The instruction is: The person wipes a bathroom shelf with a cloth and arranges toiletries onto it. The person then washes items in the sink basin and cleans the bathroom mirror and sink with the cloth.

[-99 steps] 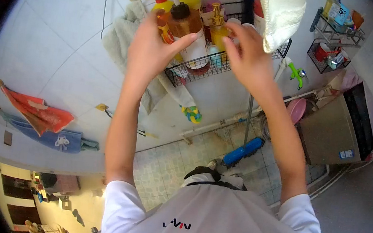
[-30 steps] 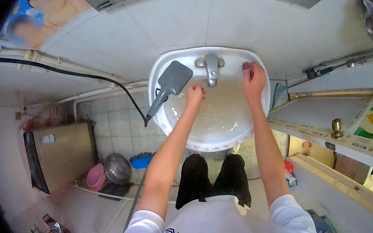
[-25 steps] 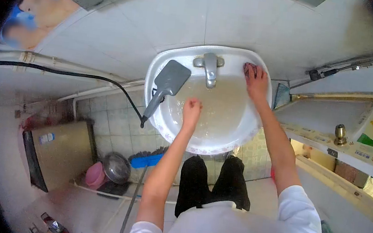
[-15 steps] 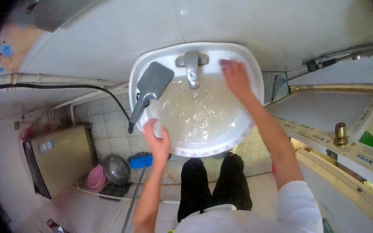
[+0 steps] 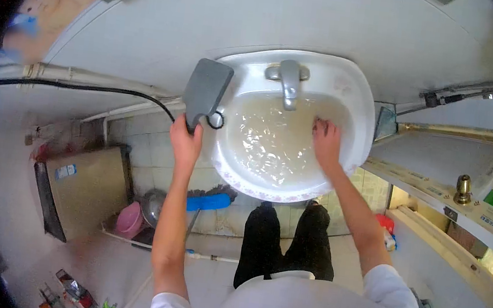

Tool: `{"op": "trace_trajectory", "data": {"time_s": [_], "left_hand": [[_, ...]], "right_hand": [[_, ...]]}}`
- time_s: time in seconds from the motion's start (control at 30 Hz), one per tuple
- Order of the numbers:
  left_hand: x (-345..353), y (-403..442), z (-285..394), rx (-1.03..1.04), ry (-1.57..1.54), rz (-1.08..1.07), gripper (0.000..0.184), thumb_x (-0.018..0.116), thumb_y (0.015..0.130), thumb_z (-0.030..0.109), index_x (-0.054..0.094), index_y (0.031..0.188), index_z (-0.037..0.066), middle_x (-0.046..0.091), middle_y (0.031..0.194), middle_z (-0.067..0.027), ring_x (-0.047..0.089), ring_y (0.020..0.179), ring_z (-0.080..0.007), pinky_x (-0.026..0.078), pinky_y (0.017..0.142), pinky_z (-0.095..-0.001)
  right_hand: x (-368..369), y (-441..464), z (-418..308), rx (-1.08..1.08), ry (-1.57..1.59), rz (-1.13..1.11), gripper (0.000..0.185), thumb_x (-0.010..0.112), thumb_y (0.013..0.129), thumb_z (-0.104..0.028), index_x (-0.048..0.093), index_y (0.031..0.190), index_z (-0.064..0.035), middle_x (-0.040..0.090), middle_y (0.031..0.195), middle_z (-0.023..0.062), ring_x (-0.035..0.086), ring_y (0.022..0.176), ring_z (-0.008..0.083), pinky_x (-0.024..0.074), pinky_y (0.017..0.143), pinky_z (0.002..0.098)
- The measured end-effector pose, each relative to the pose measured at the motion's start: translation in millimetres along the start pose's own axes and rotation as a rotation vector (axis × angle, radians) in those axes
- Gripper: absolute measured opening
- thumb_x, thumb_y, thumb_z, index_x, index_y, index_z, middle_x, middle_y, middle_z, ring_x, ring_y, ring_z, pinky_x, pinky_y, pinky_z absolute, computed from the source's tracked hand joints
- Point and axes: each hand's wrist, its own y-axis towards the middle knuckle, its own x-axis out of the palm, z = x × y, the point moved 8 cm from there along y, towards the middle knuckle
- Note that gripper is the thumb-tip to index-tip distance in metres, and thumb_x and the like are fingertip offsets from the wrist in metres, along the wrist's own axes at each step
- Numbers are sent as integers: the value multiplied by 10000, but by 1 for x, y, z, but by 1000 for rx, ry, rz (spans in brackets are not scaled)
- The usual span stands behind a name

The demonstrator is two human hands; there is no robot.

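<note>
A flat grey shower head (image 5: 208, 86) with a black hose (image 5: 99, 88) is at the left rim of the white washbasin (image 5: 357, 115). My left hand (image 5: 187, 141) is wrapped round its handle, which my fingers mostly hide. A small black loop (image 5: 218, 120) hangs beside the handle. Cloudy water (image 5: 266, 138) fills the basin. My right hand (image 5: 326, 140) is over the right part of the water with its fingers curled. Something small and dark shows at the fingertips, too little to name. The silver faucet (image 5: 290, 86) stands at the back of the basin.
A door frame with a brass knob (image 5: 464, 190) is on the right. At lower left are a large box-like appliance (image 5: 85, 184), a pink basin (image 5: 129, 220) and a blue broom head (image 5: 209, 202). Pipes run along the left wall.
My left hand has moved up from the basin's front-left edge and taken hold of the shower head's handle. My right hand has come down from the back rim to the water.
</note>
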Motion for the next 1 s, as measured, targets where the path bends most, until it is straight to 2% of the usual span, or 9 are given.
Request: {"op": "trace_trajectory", "data": {"time_s": [0.17, 0.23, 0.3, 0.4, 0.47, 0.53, 0.67, 0.73, 1.0], "left_hand": [[-57, -33, -42, -160, -313, 129, 355, 623, 793, 114, 507, 1093, -35, 571, 899, -183, 532, 835, -277, 421, 780, -367], [-70, -47, -58, -262, -473, 101, 331, 620, 818, 111, 498, 1085, -42, 559, 877, -109, 504, 798, -155, 424, 739, -283], [-76, -66, -76, -295, -501, 101, 321, 612, 820, 99, 498, 1085, -41, 559, 883, -101, 503, 807, -149, 426, 743, -281], [-85, -81, -78, -369, -544, 101, 299, 586, 821, 63, 494, 1085, -43, 555, 897, -84, 500, 815, -138, 430, 753, -274], [-92, -90, -82, -344, -469, 149, 306, 582, 802, 44, 499, 1084, -45, 566, 900, -87, 510, 815, -134, 432, 756, -269], [-63, -101, -111, -492, -630, 65, 330, 588, 772, 28, 510, 1084, -48, 597, 925, -129, 548, 837, -166, 442, 771, -287], [-14, -79, -77, -425, -624, -57, 352, 653, 713, 55, 547, 1038, -29, 642, 911, -172, 601, 840, -221, 461, 770, -338], [7, -59, -43, -397, -607, -13, 340, 692, 696, 91, 560, 990, -18, 642, 869, -186, 625, 811, -273, 467, 753, -350], [65, -29, -9, -529, -130, 75, 434, 718, 690, 203, 514, 1021, 11, 628, 891, -232, 609, 813, -410, 470, 685, -486]], "right_hand": [[39, -6, -54, 223, 50, 22, 292, 606, 810, -112, 552, 1083, -23, 539, 1039, 167, 525, 872, 276, 449, 739, 415], [120, -24, -51, 991, 1202, -238, 246, 555, 885, -161, 560, 1097, -35, 598, 878, 110, 593, 735, 208, 493, 559, 322], [88, 11, -99, 985, 1339, -186, 242, 539, 904, -176, 558, 1093, -28, 599, 814, 81, 583, 655, 175, 471, 496, 289], [54, 72, -156, 663, 1489, -86, 236, 534, 901, -159, 558, 1098, -32, 607, 845, 103, 595, 721, 214, 499, 589, 341], [8, 113, -174, 146, 461, 259, 244, 558, 870, -146, 571, 1098, -62, 579, 993, 153, 546, 928, 297, 457, 793, 450], [23, 145, -181, 100, 278, 307, 264, 605, 815, -156, 597, 1076, -113, 526, 1117, 152, 457, 1051, 339, 376, 889, 490], [63, 162, -202, -1, 194, 197, 253, 627, 787, -157, 612, 1039, -141, 523, 1125, 100, 469, 1023, 318, 405, 844, 471], [64, 155, -229, -356, 283, 66, 272, 653, 747, -158, 614, 1017, -158, 530, 1112, 77, 474, 996, 311, 411, 831, 462], [39, 106, -184, -166, 383, -5, 310, 622, 775, -112, 570, 1072, -41, 513, 1147, 170, 445, 1043, 371, 378, 919, 473]]}}
